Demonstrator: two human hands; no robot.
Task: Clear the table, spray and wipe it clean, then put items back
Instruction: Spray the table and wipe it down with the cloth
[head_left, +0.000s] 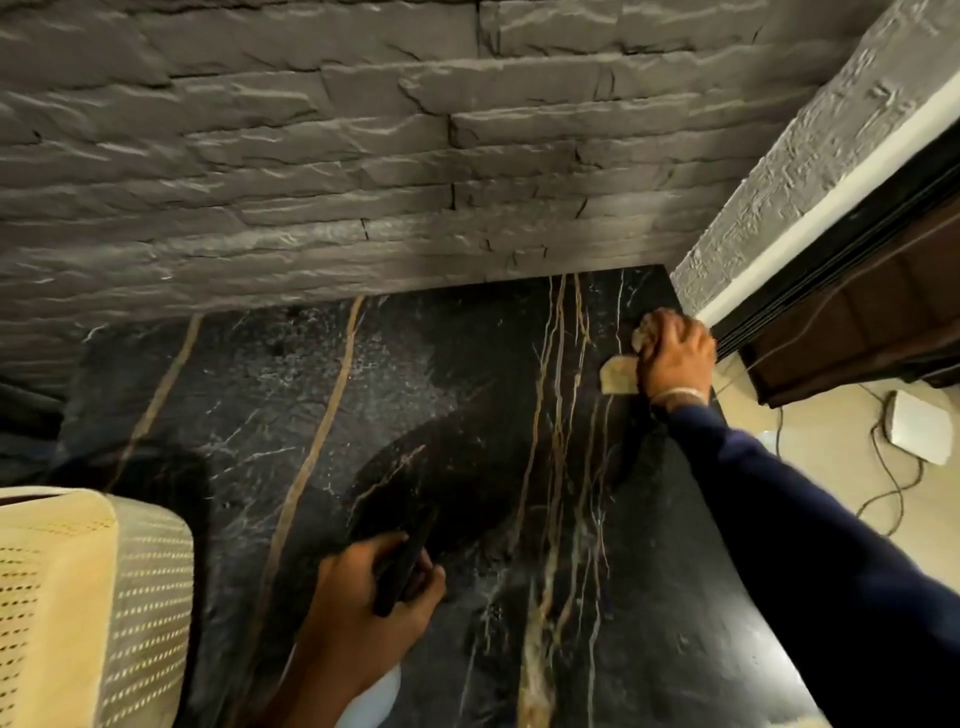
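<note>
The black marble table (322, 415) with gold and white veins fills the middle of the head view, and fine spray droplets speckle its centre. My right hand (675, 358) presses a pale yellow cloth (618, 376) onto the table's far right edge, fingers curled over it. Near the front of the table, my left hand (363, 608) grips a spray bottle: its black trigger head (400, 571) shows between the fingers and its white body (371, 701) pokes out below the wrist.
A dark stone wall (311, 156) backs the table. A cream perforated chair back (88, 603) stands at the lower left. To the right are a dark wooden unit (857, 322), a cable (883, 478) and a white box (917, 426) on the light floor.
</note>
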